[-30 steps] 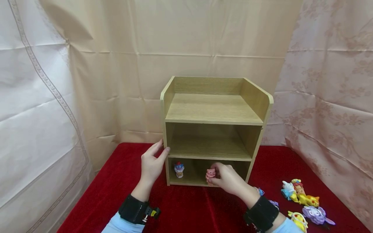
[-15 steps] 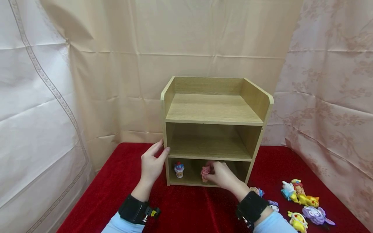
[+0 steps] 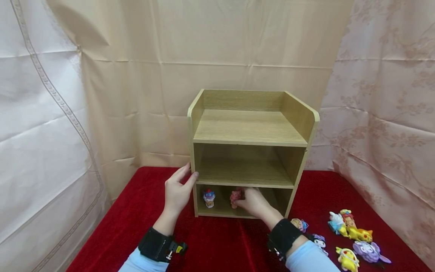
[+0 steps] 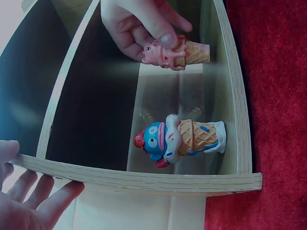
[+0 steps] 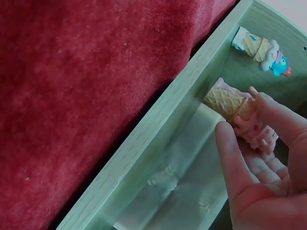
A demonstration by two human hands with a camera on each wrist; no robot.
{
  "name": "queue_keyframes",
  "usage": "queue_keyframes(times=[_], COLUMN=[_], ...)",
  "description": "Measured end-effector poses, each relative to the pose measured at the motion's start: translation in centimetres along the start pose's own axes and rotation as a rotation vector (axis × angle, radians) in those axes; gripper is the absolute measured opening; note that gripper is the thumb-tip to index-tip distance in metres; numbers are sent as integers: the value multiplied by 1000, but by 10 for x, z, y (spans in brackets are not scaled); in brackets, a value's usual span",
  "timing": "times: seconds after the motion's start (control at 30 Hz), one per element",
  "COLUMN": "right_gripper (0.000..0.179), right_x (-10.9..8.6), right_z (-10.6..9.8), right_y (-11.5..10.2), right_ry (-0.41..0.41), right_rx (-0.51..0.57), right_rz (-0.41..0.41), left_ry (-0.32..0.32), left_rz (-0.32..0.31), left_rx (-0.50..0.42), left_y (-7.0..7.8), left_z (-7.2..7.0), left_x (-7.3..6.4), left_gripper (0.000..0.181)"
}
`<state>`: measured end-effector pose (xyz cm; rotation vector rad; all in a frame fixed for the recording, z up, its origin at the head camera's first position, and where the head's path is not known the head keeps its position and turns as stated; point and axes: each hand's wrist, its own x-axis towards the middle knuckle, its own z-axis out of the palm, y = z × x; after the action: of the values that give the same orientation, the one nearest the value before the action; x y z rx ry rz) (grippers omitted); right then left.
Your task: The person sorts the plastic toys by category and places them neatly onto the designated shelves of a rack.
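My right hand (image 3: 255,203) reaches into the bottom compartment of a wooden shelf (image 3: 249,128). Thumb and fingers pinch a pink ice-cream-cone figurine (image 5: 254,129) by its upper part, and it stands upright with its waffle cone base close to the compartment floor. To its left stands a blue-faced ice-cream-cone figurine (image 4: 184,139) with a red top, apart from the hand. My left hand (image 3: 177,190) rests against the shelf's left side panel, thumb at the front edge and extended fingers (image 4: 62,199) along the outside.
Red velvet cloth (image 3: 221,241) covers the table. Several small figurines lie at the right, among them a purple one (image 3: 368,251), a yellow one (image 3: 347,258) and a white-and-blue one (image 3: 336,222). Beige curtain (image 3: 136,94) hangs behind the shelf.
My right hand has moved left and a little deeper into the bottom compartment with the pink figurine, nearer the blue-faced one. The left hand has stayed in place.
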<state>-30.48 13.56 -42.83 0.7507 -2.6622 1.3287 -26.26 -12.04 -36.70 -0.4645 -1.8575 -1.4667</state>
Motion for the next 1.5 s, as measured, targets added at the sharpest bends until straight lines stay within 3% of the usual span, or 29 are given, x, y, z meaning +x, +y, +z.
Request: queue_keyframes(times=[0.3,0.73,1.0,1.2,1.5], right_gripper=[12,14,13,16,41], right_x=[7,14,16,16,15], right_z=[8,17,19,21,24], right_y=[-3,-9,-10,-9,-11], right_ry=[-8,-26,-41,-16,17], right_rx=[125,122,45,-136,-248], right_rz=[-3,-10,0,25,60], left_ry=[-11,-9,-10,-6,-7], left_rz=[-6,3,-2,2,-2], left_rx=[-8,-10,-12,-14,-6], left_y=[1,-1,-1,0,1], left_z=[0,0,0,0,0], left_x=[0,0,0,0,1], left_gripper=[41,41,41,41,40])
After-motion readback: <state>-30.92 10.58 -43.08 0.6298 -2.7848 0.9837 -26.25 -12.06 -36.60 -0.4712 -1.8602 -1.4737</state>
